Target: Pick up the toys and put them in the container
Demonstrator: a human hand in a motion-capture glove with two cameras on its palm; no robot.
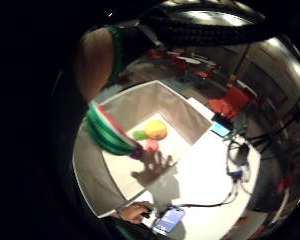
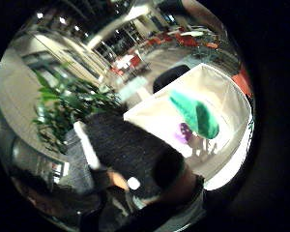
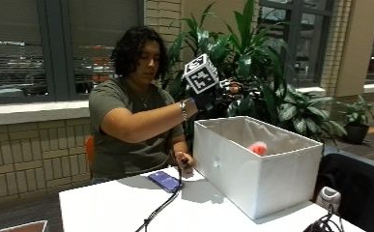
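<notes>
Watermelon toy point(image 1: 110, 132) falls beneath gloved right hand point(image 3: 222, 96), above container point(image 3: 257, 179).

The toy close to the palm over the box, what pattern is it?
Green, white and red stripes, like a watermelon slice; little-finger palm view shows it best.

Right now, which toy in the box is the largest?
The orange-yellow ball, on the floor of the white box; the green toy and pink toy beside it are clearly smaller.

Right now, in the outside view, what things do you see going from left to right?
Person → phone on the table → white box → black chair back.
</notes>
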